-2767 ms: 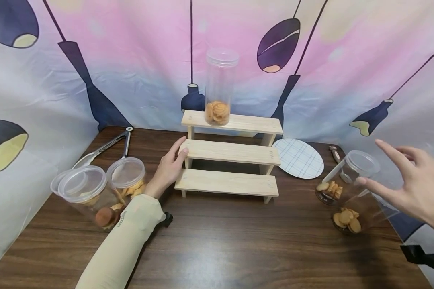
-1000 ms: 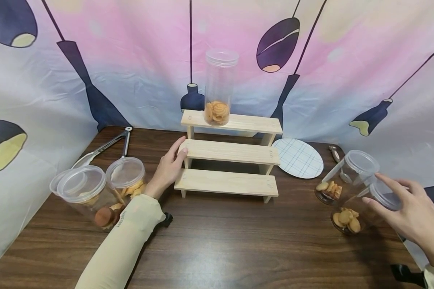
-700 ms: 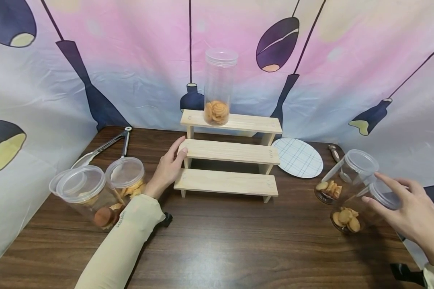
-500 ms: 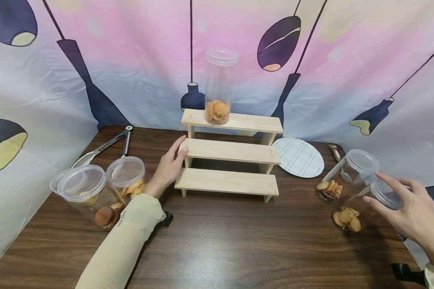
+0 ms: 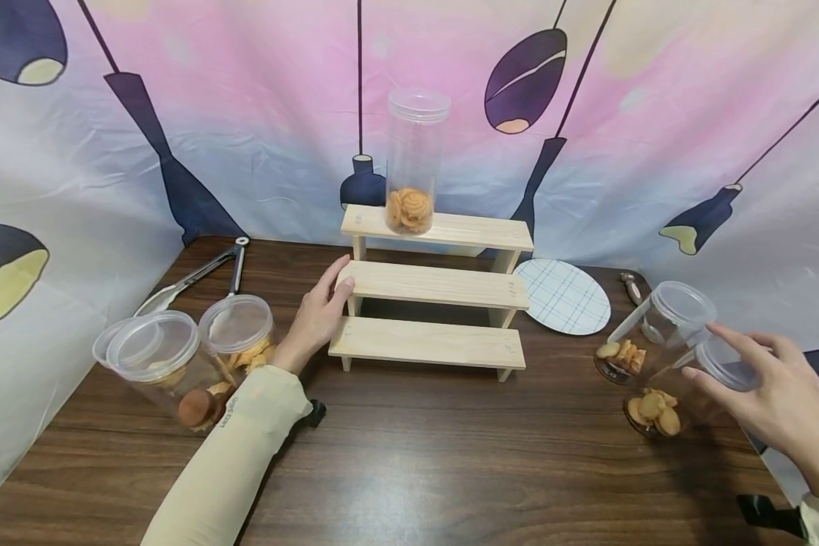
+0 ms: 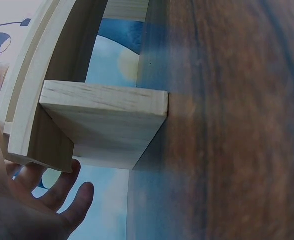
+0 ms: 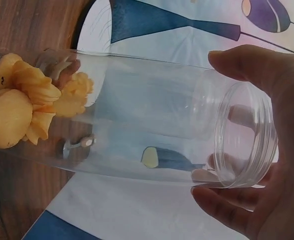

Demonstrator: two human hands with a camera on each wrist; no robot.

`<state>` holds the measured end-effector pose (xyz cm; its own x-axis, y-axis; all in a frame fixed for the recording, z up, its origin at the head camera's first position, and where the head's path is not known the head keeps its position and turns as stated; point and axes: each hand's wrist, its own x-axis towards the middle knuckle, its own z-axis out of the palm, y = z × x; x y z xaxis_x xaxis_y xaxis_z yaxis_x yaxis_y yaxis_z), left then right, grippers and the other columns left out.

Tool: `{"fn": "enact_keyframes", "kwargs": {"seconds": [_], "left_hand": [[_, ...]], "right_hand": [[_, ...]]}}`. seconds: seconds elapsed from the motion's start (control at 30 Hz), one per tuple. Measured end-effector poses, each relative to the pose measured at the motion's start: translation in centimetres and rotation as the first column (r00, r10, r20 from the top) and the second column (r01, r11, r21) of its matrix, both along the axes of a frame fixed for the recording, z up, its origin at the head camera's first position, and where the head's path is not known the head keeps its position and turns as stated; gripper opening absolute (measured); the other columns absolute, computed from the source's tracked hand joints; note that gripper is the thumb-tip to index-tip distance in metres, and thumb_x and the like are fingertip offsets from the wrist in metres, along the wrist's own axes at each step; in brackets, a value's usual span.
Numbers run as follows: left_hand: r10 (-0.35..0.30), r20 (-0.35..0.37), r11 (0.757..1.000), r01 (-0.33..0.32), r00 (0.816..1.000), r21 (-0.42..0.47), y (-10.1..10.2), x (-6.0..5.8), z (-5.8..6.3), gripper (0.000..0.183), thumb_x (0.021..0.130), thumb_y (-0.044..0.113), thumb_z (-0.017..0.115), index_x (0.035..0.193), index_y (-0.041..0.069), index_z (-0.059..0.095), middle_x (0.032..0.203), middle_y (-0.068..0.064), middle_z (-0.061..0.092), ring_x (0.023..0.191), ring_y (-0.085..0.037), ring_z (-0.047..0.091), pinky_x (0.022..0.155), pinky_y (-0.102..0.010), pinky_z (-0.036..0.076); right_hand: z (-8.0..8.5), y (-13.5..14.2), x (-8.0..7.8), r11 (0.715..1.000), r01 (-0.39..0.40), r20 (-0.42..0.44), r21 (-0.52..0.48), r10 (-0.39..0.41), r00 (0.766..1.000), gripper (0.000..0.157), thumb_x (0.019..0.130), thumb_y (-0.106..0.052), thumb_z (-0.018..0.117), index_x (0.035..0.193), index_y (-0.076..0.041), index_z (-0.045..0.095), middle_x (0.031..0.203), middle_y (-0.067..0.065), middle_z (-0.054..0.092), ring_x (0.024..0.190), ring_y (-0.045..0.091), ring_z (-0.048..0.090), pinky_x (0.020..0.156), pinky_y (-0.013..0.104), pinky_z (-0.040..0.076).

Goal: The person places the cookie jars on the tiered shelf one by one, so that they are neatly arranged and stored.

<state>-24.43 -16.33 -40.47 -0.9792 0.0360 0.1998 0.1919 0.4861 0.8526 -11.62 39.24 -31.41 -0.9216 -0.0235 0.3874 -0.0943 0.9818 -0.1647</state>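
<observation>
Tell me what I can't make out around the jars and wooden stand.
Rear-left jar, head view: contents masked by the front-left jar.
Checked plate, head view: left edge hidden behind the three-tier wooden stand.
Small tool, head view: too small to identify.
Left hand, left wrist view: cut off by the left and bottom edges.

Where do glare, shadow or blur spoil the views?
Head: pale glare on the table, dark shadow below the right hand; left wrist: table grain looks soft, edges of the wooden stand crisper; right wrist: background shows through the clear jar, making its wall faint.
</observation>
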Motion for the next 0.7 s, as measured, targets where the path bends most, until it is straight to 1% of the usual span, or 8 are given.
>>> {"fn": "enact_keyframes", "kwargs": {"seconds": [0.17,0.37,0.57,0.63,0.7], "left_hand": [[-0.002,-0.003,1.000,0.002,1.000,-0.001,0.0,0.0,0.0,0.056,0.102,0.060,0.036,0.155,0.045,0.027,0.157,-0.009,0.039,0.140,-0.036,0.039,0.111,-0.060,0.031],[0.009,0.002,1.000,-0.009,1.000,0.009,-0.1,0.0,-0.1,0.055,0.102,0.062,0.036,0.154,0.047,0.028,0.153,-0.011,0.044,0.135,-0.036,0.046,0.109,-0.058,0.035],[0.006,0.008,1.000,-0.006,1.000,0.011,-0.1,0.0,-0.1,0.055,0.101,0.063,0.035,0.154,0.049,0.027,0.152,-0.013,0.045,0.134,-0.036,0.048,0.107,-0.059,0.036],[0.005,0.010,1.000,-0.005,1.000,0.007,0.0,0.0,-0.2,0.055,0.101,0.063,0.035,0.154,0.049,0.027,0.152,-0.013,0.045,0.134,-0.037,0.048,0.107,-0.059,0.036],[0.002,0.011,1.000,-0.002,1.000,0.005,0.0,0.0,-0.1,0.055,0.101,0.063,0.035,0.154,0.049,0.027,0.153,-0.012,0.044,0.134,-0.037,0.047,0.107,-0.060,0.036]], "right_hand": [[0.8,-0.6,-0.3,1.000,-0.011,-0.024,0.006,0.011,1.000,0.077,0.086,-0.042,0.076,0.147,-0.005,0.048,0.128,0.043,0.040,0.111,0.058,0.040,0.075,0.072,0.035],[2.2,-2.1,-0.9,0.999,-0.049,-0.028,0.009,0.050,0.998,0.078,0.085,-0.042,0.078,0.147,-0.005,0.048,0.128,0.042,0.040,0.111,0.057,0.039,0.072,0.070,0.036],[3.7,-3.7,-1.9,0.995,-0.095,-0.028,-0.026,0.094,0.995,0.074,0.086,-0.036,0.078,0.148,-0.008,0.048,0.128,0.041,0.040,0.111,0.054,0.039,0.073,0.068,0.035],[4.4,-4.2,-2.2,0.994,-0.101,-0.018,-0.044,0.100,0.995,0.073,0.086,-0.036,0.078,0.148,-0.010,0.048,0.129,0.039,0.039,0.109,0.053,0.041,0.074,0.067,0.035],[5.1,-4.7,-2.5,0.991,-0.124,-0.033,-0.045,0.122,0.992,0.073,0.085,-0.035,0.079,0.148,-0.012,0.049,0.128,0.038,0.041,0.103,0.050,0.045,0.073,0.064,0.036]]}}
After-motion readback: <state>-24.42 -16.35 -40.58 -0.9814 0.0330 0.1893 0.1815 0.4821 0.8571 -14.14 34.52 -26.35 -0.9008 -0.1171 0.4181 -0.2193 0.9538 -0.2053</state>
